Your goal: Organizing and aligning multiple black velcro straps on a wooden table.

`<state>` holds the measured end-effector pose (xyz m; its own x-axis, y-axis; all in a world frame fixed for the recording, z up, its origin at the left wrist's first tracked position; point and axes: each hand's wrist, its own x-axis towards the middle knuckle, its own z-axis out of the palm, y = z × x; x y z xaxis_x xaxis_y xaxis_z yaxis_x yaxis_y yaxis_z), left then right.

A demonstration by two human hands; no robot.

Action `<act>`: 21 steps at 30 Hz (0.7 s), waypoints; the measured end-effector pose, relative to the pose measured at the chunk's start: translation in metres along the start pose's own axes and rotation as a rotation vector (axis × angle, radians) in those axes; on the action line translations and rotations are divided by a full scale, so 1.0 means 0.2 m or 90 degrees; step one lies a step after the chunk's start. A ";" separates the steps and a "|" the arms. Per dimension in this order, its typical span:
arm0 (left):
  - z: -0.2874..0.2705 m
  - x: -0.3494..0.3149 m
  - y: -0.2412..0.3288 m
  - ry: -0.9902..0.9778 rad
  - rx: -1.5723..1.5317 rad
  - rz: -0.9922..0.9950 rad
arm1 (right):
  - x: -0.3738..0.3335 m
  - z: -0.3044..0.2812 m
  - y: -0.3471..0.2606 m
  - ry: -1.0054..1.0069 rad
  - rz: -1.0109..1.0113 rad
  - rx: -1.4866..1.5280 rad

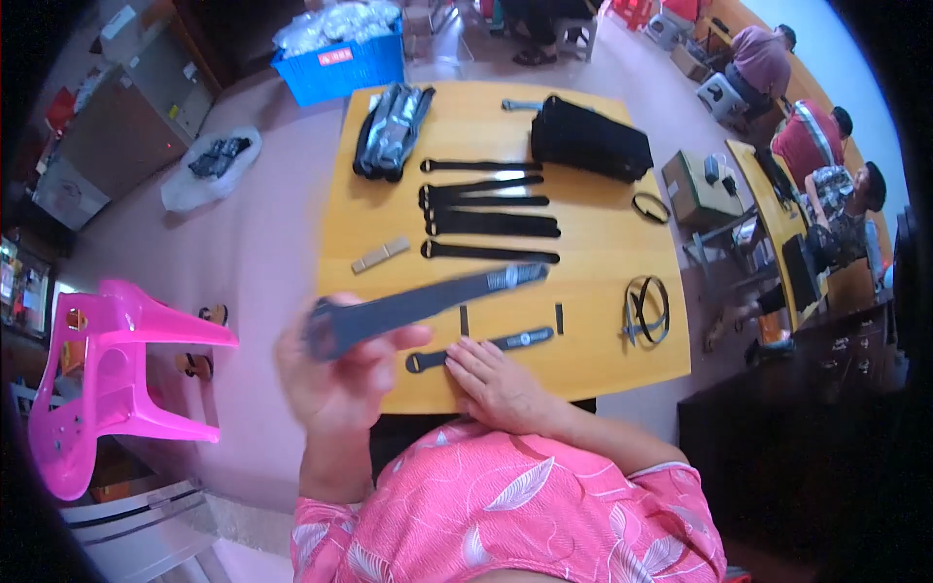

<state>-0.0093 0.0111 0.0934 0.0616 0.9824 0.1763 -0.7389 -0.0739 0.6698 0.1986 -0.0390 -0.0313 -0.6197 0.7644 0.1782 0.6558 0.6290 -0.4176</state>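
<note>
over the near left corner of the table (604, 267), the half-curled left hand (335, 384) grips a raised strap (428, 301), while at the near edge the right hand (503, 391), laid flat, rests on another strap (512, 342), and coiled bands (664, 313) lie by the right edge.

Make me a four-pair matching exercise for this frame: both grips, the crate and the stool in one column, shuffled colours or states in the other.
1. Left grip
2. Right grip
3. Crate
4. Stool

A. Pink
B. Holding the raised strap
C. Touching the flat strap
D. Blue, heaped with clear bags

Pairs: 1-B; 2-C; 3-D; 4-A
</note>
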 end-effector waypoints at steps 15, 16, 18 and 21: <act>0.04 -0.06 -0.05 -0.060 -0.029 -0.030 | -0.13 -0.33 0.03 0.033 0.054 0.456; 0.05 -0.05 -0.07 -0.065 -0.030 -0.027 | -0.14 -0.41 0.04 -0.075 0.097 0.576; 0.07 -0.05 -0.10 -0.015 0.038 0.042 | -0.05 -0.60 -0.02 -0.038 0.096 0.573; 0.14 -0.10 -0.15 0.019 0.068 0.045 | 0.20 -0.67 -0.17 0.281 -0.040 0.272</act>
<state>0.0307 -0.0117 0.0895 -0.0087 0.9786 0.2054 -0.6650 -0.1591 0.7297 0.2093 -0.0113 0.1100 -0.3550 0.7719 0.5273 0.3372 0.6318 -0.6979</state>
